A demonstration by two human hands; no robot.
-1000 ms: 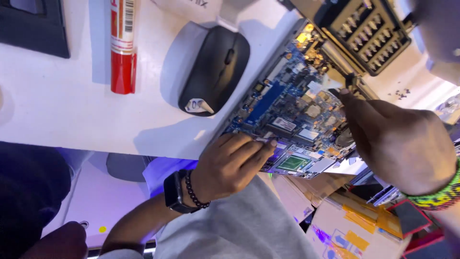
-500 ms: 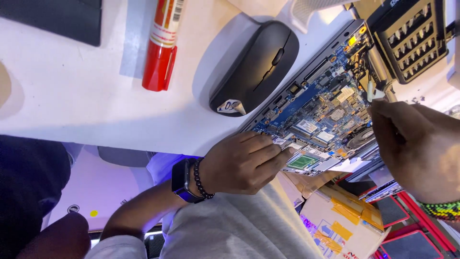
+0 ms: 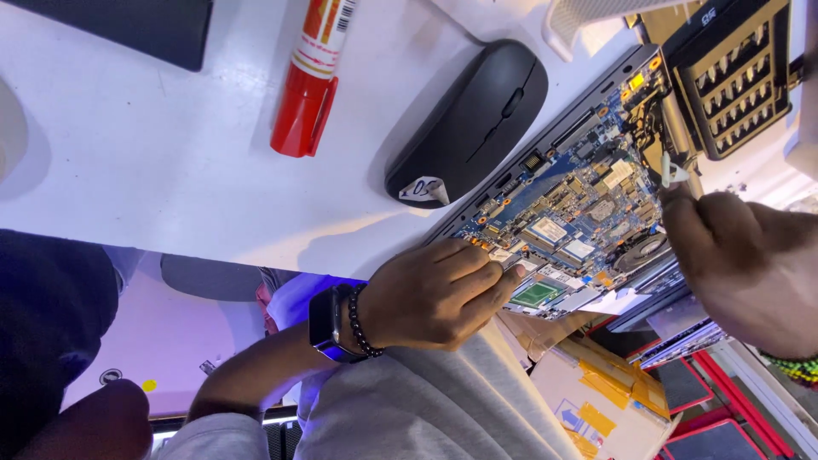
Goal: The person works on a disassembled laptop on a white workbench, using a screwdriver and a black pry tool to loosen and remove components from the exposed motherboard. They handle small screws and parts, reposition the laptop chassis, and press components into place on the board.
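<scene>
From the head camera, the left hand lies with its fingers curled loosely and pressed together, fingertips resting on the near edge of the blue circuit board — it pins the board rather than enclosing anything, so its grip is neither wide open nor wrapped round an object. A dark smartwatch and a black bead bracelet sit at that wrist. The right hand is bunched into a tight grip above the far part of the board, thumb and fingers pinched on a thin pale tool whose tip stands out past the knuckles; what kind of tool it is cannot be told. The board sits in an opened dark laptop shell at the edge of the white tabletop, overhanging it toward the person — its long axis runs on a slant, from lower left by the left fingertips up to the right. Just beside the board's upper left edge lies a black computer mouse, and farther left a red marker lies on the tabletop, cap end pointing down toward the person. A black tray of screwdriver bits stands at the upper right, near the board's far end.
</scene>
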